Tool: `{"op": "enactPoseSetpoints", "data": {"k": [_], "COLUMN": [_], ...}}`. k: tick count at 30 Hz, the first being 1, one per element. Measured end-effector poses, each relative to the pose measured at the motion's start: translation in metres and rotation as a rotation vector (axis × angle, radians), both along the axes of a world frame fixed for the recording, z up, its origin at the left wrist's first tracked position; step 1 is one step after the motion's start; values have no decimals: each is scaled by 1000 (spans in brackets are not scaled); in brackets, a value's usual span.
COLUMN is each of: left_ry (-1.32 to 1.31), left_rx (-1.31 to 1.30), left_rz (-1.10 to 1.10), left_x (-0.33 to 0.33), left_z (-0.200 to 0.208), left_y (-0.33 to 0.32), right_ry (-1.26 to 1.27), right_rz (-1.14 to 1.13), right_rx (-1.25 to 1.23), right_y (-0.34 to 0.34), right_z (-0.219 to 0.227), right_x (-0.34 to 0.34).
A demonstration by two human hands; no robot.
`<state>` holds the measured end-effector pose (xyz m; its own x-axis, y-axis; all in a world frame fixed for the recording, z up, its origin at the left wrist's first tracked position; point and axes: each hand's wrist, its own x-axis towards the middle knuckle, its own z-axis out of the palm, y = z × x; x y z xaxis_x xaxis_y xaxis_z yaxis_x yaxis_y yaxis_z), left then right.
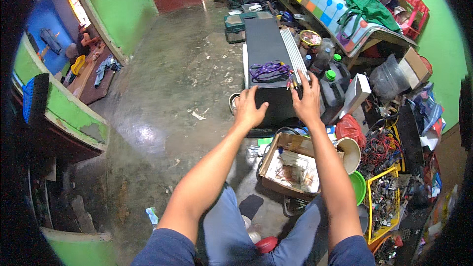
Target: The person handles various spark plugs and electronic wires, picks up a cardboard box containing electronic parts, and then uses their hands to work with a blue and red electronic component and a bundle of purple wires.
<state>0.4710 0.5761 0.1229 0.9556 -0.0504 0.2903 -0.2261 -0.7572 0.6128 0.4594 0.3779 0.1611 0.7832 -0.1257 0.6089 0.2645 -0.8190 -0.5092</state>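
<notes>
A long black box-shaped cabinet (264, 39) lies in front of me. On its top rests a coiled purple cable (269, 71), whose coloured plugs (291, 82) hang toward the near edge. My left hand (250, 110) is at the cabinet's near left corner, fingers spread and nothing in them. Over the near right corner, my right hand (308, 103) has its fingers apart, close beside the plugs. Whether its thumb touches a plug I cannot tell. White strips (294, 51) lie along the cabinet's right side.
An open cardboard box (276, 179) sits below my right forearm. Dark jugs with green caps (335, 93), a red plastic bag (350, 130) and a yellow crate (383, 207) of small parts crowd the right. Another person (87, 41) is in the room at far left.
</notes>
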Motion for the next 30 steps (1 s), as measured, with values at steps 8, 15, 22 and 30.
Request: {"op": "enactPoseSetpoints", "data": {"k": [8, 15, 22, 30], "left_ry": [249, 311, 223, -257], "left_rx": [49, 166, 16, -189], "left_rz": [-6, -30, 22, 19], "left_x": [7, 1, 1, -16], "left_z": [-3, -3, -1, 43], "left_y": [-11, -22, -32, -39], "right_ry": [141, 67, 19, 44], "right_rz": [104, 86, 134, 433], "right_rx": [-193, -64, 401, 1034], "right_y": [5, -2, -2, -22], "right_z": [-50, -50, -35, 49], "right_x": [18, 19, 9, -59]}}
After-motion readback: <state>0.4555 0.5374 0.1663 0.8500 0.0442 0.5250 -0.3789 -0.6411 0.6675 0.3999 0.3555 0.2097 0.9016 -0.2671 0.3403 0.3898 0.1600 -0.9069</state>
